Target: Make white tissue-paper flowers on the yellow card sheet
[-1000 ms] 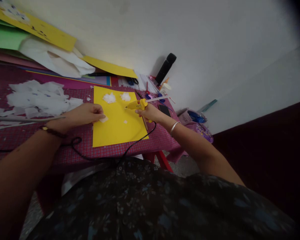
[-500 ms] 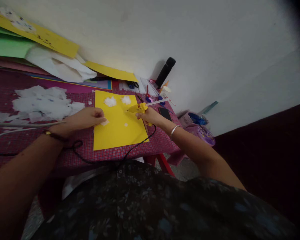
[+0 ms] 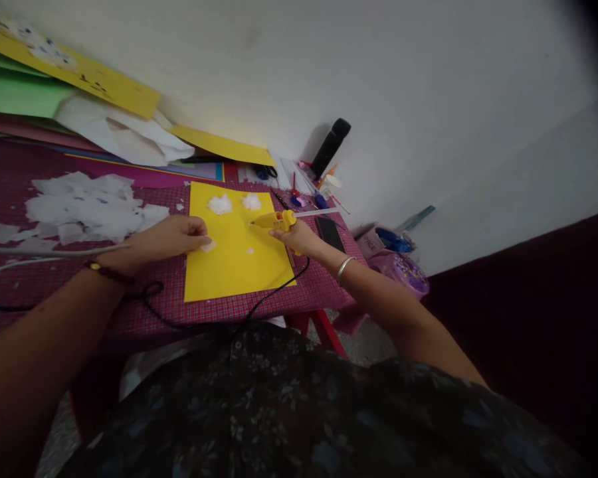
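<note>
A yellow glue gun (image 3: 274, 220) with a clear glue stick (image 3: 319, 212) at its back is gripped by my right hand (image 3: 297, 237); its nozzle points left over the yellow sheet (image 3: 229, 272). Pinched in the fingers of my left hand (image 3: 187, 234), at the sheet's left edge, is a small piece of white paper (image 3: 208, 245). Two tufts of crumpled white paper, a left tuft (image 3: 220, 204) and a right tuft (image 3: 251, 202), sit along the sheet's top. A tiny white scrap (image 3: 250, 251) lies lower on the sheet.
Loose white paper pieces (image 3: 80, 207) are heaped on the checked cloth (image 3: 169, 315) at left. The gun's black cord (image 3: 274, 290) runs across the front edge. A phone (image 3: 331, 234), scissors (image 3: 265, 171) and black bottle (image 3: 330, 148) stand or lie right and behind. Coloured sheets (image 3: 20, 89) are stacked back left.
The glue gun has turned slightly and sits flatter, with its nozzle still over the sheet. My left hand keeps the white paper piece in nearly the same spot.
</note>
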Demonstrator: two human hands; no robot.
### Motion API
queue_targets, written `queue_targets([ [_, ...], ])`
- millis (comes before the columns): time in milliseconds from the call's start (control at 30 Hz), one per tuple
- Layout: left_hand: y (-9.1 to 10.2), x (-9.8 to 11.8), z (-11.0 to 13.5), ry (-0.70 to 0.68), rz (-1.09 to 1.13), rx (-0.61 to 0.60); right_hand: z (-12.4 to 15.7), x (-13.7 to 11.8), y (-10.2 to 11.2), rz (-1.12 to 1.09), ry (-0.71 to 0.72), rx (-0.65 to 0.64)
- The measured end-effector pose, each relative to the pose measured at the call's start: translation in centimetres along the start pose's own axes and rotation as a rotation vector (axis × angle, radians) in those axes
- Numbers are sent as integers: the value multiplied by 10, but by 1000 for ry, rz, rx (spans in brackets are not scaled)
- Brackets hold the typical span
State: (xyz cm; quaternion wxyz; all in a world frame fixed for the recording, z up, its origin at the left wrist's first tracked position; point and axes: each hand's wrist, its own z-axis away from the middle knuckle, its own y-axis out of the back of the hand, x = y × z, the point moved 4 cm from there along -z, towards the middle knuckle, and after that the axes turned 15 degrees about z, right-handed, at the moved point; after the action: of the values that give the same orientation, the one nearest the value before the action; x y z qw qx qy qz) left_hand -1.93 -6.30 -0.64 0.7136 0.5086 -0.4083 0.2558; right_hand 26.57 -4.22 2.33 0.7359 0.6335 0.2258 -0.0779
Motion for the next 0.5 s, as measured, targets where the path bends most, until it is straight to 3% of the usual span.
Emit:
queue_targets([
  [100, 0, -2, -2, -10, 14, 3, 0, 1, 0, -79, -80, -57],
  [267, -1, -7, -4, -28, 5, 8, 4, -4, 4, -199, -53, -67],
  [500, 0, -7, -3, -13, -10, 28, 5, 1, -3, -135, -100, -69],
])
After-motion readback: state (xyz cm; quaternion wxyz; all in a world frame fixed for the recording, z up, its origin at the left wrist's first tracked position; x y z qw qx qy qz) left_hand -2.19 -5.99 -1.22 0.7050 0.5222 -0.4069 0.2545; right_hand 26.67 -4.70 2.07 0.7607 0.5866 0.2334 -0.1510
